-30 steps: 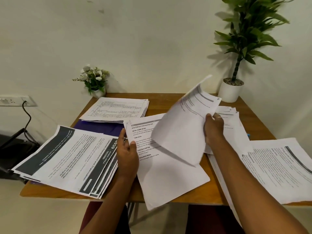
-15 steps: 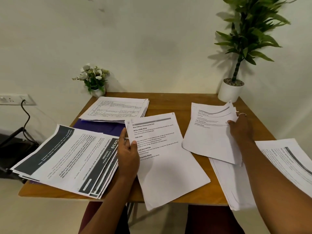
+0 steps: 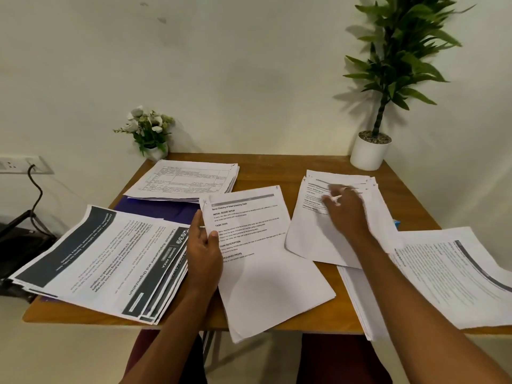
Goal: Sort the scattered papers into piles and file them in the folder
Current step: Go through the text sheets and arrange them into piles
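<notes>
Head view, sorting under way. 1 s back the right hand (image 3: 345, 209) had 1 sheet lifted above the centre stack (image 3: 271, 278); that sheet now lies flat on top of the far right pile (image 3: 310, 239). The right hand rests on it with fingers that look straight and spread, gripping nothing, though they are blurred. The left hand (image 3: 203, 252) has not moved: thumb on top, it pinches the centre stack's left edge. So 1 more paper is sorted, and the next one is exposed on the centre stack. 5 groups of paper lie on the table (image 3: 277, 170), counting the dark-banded pile (image 3: 110, 261) at near left. The purple folder (image 3: 155, 210) lies at far left, mostly covered by papers; judged: filing has not begun.
</notes>
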`<state>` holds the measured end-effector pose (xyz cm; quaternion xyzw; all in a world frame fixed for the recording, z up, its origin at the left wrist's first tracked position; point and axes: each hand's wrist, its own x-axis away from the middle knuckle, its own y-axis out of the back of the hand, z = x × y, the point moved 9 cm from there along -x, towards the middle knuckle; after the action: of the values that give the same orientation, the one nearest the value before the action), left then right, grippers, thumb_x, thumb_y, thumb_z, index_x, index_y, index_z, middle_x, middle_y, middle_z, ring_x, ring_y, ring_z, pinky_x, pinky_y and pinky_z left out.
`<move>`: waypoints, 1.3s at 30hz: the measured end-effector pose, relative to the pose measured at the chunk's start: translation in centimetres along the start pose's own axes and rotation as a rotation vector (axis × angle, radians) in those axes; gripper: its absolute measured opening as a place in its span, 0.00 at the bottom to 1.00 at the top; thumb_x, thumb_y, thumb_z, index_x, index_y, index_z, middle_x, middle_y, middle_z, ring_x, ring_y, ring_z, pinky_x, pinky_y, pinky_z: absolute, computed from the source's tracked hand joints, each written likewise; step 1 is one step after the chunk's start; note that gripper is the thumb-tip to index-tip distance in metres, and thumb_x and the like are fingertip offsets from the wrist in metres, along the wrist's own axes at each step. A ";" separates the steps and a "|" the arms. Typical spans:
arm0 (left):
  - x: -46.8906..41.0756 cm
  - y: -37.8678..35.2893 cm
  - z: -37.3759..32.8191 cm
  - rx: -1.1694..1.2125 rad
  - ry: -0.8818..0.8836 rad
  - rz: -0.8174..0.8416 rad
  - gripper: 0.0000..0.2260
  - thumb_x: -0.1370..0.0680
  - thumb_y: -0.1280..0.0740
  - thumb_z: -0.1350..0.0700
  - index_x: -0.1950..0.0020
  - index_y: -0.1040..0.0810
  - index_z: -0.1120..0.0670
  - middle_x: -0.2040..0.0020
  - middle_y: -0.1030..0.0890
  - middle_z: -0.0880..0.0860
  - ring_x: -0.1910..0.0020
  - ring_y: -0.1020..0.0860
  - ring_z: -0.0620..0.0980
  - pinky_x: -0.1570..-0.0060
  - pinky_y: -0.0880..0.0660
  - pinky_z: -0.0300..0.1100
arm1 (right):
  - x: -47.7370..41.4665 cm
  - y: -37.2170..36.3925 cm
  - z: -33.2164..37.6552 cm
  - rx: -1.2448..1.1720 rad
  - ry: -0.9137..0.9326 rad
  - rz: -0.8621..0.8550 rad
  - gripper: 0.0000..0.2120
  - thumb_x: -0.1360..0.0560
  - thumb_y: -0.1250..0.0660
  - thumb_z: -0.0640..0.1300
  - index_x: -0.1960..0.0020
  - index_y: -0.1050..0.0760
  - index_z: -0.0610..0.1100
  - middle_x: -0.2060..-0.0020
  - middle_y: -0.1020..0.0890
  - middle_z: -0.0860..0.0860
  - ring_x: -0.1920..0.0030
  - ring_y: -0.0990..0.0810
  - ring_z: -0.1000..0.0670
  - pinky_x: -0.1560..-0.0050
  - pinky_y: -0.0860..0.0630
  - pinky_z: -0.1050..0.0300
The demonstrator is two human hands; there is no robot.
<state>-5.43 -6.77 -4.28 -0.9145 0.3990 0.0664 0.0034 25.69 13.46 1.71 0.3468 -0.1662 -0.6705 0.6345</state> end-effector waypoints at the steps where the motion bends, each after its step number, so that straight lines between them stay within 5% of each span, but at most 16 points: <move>1: 0.1 0.0 0.0 0.005 0.012 -0.001 0.26 0.16 0.37 0.61 0.19 0.38 0.47 0.39 0.20 0.41 0.44 0.17 0.39 0.57 0.18 0.37 | 1.2 -1.3 1.8 -0.091 0.015 0.091 0.19 0.21 0.29 0.49 0.32 0.23 0.45 0.41 0.19 0.47 0.41 0.21 0.46 0.43 0.27 0.55; 5: -0.9 0.0 -1.1 -0.030 0.052 0.052 0.26 0.16 0.37 0.60 0.20 0.38 0.43 0.34 0.20 0.47 0.44 0.16 0.45 0.54 0.16 0.44 | 5.7 -5.9 6.1 -0.209 0.078 0.318 0.34 0.28 0.25 0.61 0.27 0.28 0.48 0.36 0.23 0.55 0.37 0.25 0.55 0.40 0.28 0.58; 8: -2.3 0.0 -2.8 -0.079 0.079 0.080 0.26 0.16 0.37 0.61 0.20 0.37 0.43 0.36 0.20 0.46 0.47 0.17 0.43 0.60 0.18 0.36 | 6.9 -7.9 6.1 -0.311 -0.015 0.374 0.49 0.33 0.22 0.65 0.20 0.39 0.50 0.29 0.27 0.54 0.30 0.28 0.54 0.32 0.27 0.52; 13: -3.3 2.1 -4.0 -0.121 0.106 0.047 0.25 0.16 0.36 0.60 0.22 0.34 0.41 0.42 0.20 0.43 0.51 0.18 0.40 0.67 0.23 0.29 | 7.9 -6.4 5.3 -0.482 -0.142 0.181 0.37 0.29 0.20 0.48 0.24 0.33 0.48 0.38 0.23 0.53 0.40 0.23 0.52 0.45 0.25 0.61; 17: -3.2 3.2 -3.8 -0.100 0.122 0.045 0.26 0.16 0.36 0.61 0.21 0.34 0.42 0.42 0.19 0.43 0.52 0.18 0.39 0.66 0.22 0.30 | 8.3 -6.1 5.5 -0.540 -0.166 0.133 0.13 0.27 0.22 0.44 0.46 0.21 0.47 0.52 0.16 0.53 0.50 0.16 0.51 0.56 0.24 0.67; 21: -3.0 3.5 -3.8 -0.115 0.121 0.041 0.26 0.17 0.35 0.60 0.21 0.35 0.42 0.41 0.21 0.42 0.53 0.19 0.39 0.65 0.21 0.32 | 8.8 -5.7 5.7 -0.528 -0.140 0.111 0.07 0.26 0.23 0.47 0.52 0.18 0.45 0.55 0.16 0.54 0.52 0.18 0.53 0.55 0.23 0.66; 24: -2.6 3.1 -3.6 -0.165 0.105 0.091 0.27 0.17 0.33 0.58 0.20 0.37 0.43 0.35 0.23 0.45 0.44 0.19 0.45 0.60 0.21 0.35 | 8.9 -5.0 5.7 -0.379 -0.060 0.024 0.08 0.27 0.22 0.48 0.59 0.19 0.46 0.51 0.20 0.54 0.49 0.23 0.54 0.46 0.28 0.66; 28: -1.4 2.2 -4.7 -0.322 0.042 0.121 0.27 0.17 0.33 0.57 0.19 0.38 0.48 0.30 0.26 0.47 0.42 0.22 0.42 0.50 0.27 0.30 | 9.2 -4.7 6.0 -0.400 -0.023 0.093 0.05 0.23 0.27 0.47 0.54 0.21 0.48 0.56 0.19 0.55 0.54 0.21 0.56 0.55 0.29 0.69; 30: -1.2 2.1 -5.7 -0.397 -0.025 0.092 0.29 0.19 0.30 0.54 0.20 0.37 0.50 0.24 0.32 0.51 0.29 0.28 0.51 0.38 0.30 0.40 | 9.3 -4.9 5.9 -0.481 -0.063 0.156 0.03 0.20 0.31 0.46 0.50 0.22 0.46 0.59 0.17 0.54 0.58 0.20 0.57 0.59 0.28 0.68; 32: -0.8 2.2 -6.4 -0.395 -0.035 0.078 0.30 0.20 0.28 0.50 0.21 0.36 0.49 0.23 0.32 0.52 0.28 0.29 0.54 0.37 0.29 0.45 | 9.3 -4.9 5.6 -0.571 -0.117 0.167 0.06 0.18 0.33 0.47 0.44 0.22 0.46 0.54 0.15 0.53 0.53 0.17 0.55 0.53 0.24 0.65; 36: -0.7 2.1 -5.7 -0.191 0.090 0.191 0.26 0.22 0.27 0.47 0.26 0.30 0.43 0.38 0.22 0.42 0.49 0.17 0.43 0.55 0.20 0.39 | 9.2 -5.6 4.9 -0.694 -0.220 0.211 0.11 0.18 0.35 0.51 0.37 0.23 0.50 0.43 0.16 0.53 0.42 0.18 0.51 0.39 0.20 0.52; 39: -1.0 2.1 -4.3 -0.126 0.183 0.263 0.11 0.20 0.28 0.54 0.39 0.21 0.46 0.45 0.15 0.48 0.57 0.14 0.46 0.64 0.20 0.38 | 9.0 -5.4 5.2 -0.670 -0.209 0.257 0.10 0.18 0.34 0.53 0.42 0.21 0.49 0.49 0.15 0.55 0.47 0.17 0.53 0.47 0.19 0.57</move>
<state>-7.11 -7.76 0.20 -0.8550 0.5090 0.0078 -0.0991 18.63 4.40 -0.46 0.0260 -0.0434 -0.6341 0.7716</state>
